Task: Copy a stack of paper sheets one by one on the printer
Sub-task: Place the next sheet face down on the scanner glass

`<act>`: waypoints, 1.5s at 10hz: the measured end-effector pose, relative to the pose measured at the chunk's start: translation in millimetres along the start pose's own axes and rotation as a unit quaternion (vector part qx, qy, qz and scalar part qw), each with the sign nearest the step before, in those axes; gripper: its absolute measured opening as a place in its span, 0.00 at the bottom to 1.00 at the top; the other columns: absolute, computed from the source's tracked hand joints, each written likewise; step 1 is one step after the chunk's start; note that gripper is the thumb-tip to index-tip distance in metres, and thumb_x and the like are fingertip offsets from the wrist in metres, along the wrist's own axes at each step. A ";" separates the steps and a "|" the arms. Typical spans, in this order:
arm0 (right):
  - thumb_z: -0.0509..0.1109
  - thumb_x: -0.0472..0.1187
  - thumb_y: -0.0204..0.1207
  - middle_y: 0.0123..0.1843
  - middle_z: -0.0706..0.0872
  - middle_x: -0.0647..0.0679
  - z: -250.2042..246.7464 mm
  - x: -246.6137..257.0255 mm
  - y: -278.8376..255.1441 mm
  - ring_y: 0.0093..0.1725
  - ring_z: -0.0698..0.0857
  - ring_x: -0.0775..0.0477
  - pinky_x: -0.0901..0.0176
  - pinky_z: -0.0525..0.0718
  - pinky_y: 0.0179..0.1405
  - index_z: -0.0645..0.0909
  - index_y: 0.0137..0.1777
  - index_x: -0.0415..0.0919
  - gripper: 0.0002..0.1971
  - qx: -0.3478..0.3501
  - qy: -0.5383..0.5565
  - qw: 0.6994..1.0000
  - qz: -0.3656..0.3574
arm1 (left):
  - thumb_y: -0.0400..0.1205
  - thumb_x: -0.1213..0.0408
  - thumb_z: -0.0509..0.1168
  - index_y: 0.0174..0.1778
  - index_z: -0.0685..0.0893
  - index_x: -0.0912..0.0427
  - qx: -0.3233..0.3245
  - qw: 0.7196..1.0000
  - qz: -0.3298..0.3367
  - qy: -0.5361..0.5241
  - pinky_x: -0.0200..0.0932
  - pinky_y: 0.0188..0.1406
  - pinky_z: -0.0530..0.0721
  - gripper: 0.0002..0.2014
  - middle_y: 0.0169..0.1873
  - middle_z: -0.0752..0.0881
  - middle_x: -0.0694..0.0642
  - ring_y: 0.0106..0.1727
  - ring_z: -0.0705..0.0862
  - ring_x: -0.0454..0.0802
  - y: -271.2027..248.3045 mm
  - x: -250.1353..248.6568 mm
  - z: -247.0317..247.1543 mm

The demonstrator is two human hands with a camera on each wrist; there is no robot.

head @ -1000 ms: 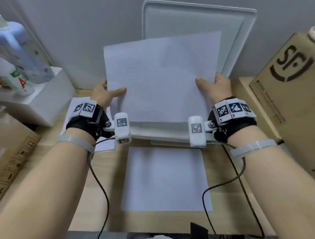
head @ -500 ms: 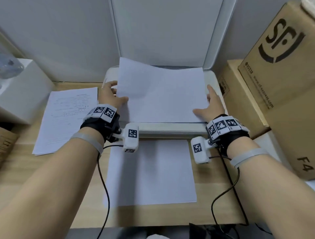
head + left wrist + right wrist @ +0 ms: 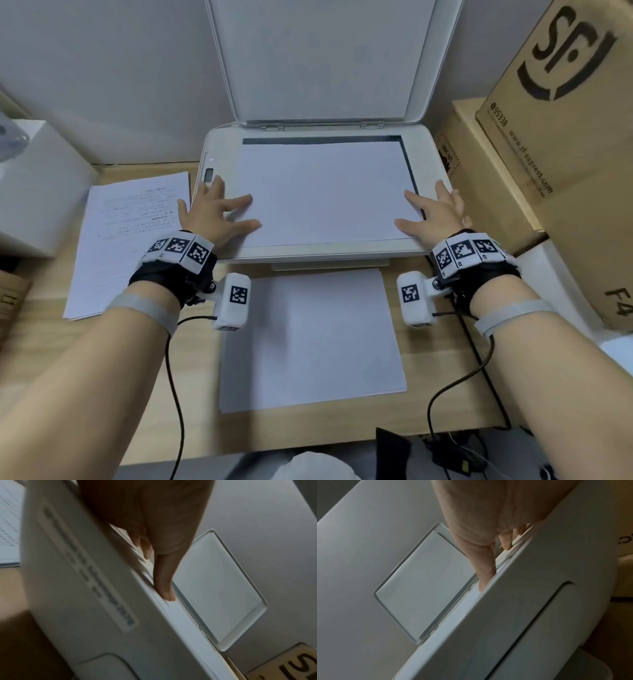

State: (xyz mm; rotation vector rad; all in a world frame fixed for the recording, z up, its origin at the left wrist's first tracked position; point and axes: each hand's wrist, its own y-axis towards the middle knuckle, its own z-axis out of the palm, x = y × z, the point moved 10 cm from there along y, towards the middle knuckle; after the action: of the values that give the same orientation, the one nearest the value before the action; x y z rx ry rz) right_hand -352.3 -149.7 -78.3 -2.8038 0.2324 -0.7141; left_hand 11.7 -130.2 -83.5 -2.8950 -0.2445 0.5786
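Observation:
A white sheet lies flat on the glass of the white printer, whose lid stands raised against the wall. My left hand rests with spread, straight fingers on the sheet's left edge. On the right edge my right hand lies flat the same way. In the left wrist view my fingers touch the paper at the glass border. The right wrist view has my fingers on the scanner bed below the lid. A printed stack lies left of the printer.
A blank sheet lies on the wooden desk in front of the printer. Cardboard boxes crowd the right side. A white box stands at the left. Black cables run from my wrists over the desk edge.
The sheet came down from in front of the lid onto the glass. Both hands went from holding its side edges to lying flat on it.

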 end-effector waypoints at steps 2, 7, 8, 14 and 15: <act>0.70 0.53 0.75 0.85 0.44 0.52 1.1 -4.5 2.9 0.83 0.37 0.46 0.40 0.43 0.79 0.66 0.77 0.62 0.30 -0.001 -0.007 1.000 0.002 | 0.79 0.48 0.67 0.76 0.70 0.40 0.035 0.999 0.023 -0.021 0.64 0.79 0.37 0.28 0.84 0.45 0.54 0.83 0.36 0.56 1.6 2.3 5.1; 0.72 0.53 0.74 0.85 0.46 0.52 -2.2 -0.7 -2.2 0.83 0.38 0.47 0.41 0.43 0.79 0.68 0.75 0.63 0.30 -0.011 0.011 1.000 0.007 | 0.82 0.48 0.62 0.81 0.60 0.40 0.068 0.997 0.014 0.018 0.64 0.78 0.35 0.30 0.84 0.39 0.57 0.82 0.31 0.59 2.8 0.5 9.8; 0.72 0.53 0.74 0.85 0.47 0.52 -2.6 -1.0 -1.9 0.83 0.38 0.48 0.41 0.43 0.79 0.69 0.75 0.62 0.29 -0.017 0.014 1.000 0.006 | 0.83 0.48 0.61 0.81 0.59 0.39 0.070 0.997 0.014 0.022 0.65 0.78 0.35 0.30 0.84 0.39 0.57 0.82 0.31 0.59 3.4 0.7 10.7; 0.72 0.52 0.74 0.85 0.47 0.52 -2.5 0.4 -1.5 0.83 0.38 0.48 0.41 0.42 0.79 0.70 0.75 0.61 0.28 -0.024 0.022 0.999 0.011 | 0.82 0.46 0.61 0.81 0.59 0.39 0.060 0.997 0.016 0.042 0.66 0.78 0.38 0.31 0.84 0.41 0.57 0.82 0.33 0.61 5.9 1.1 10.8; 0.72 0.51 0.74 0.85 0.47 0.52 -2.5 0.0 -1.7 0.83 0.38 0.48 0.41 0.42 0.79 0.70 0.75 0.61 0.28 -0.024 0.023 0.999 0.012 | 0.82 0.46 0.62 0.81 0.59 0.39 0.060 0.997 0.017 0.039 0.66 0.78 0.38 0.31 0.84 0.41 0.57 0.82 0.33 0.61 5.7 0.9 11.2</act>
State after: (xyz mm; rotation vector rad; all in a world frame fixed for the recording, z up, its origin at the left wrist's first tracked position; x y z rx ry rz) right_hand -353.4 -148.5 -75.7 -2.8266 0.2955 -0.7778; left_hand 8.8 -134.0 -95.1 -2.8025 -0.1454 0.4667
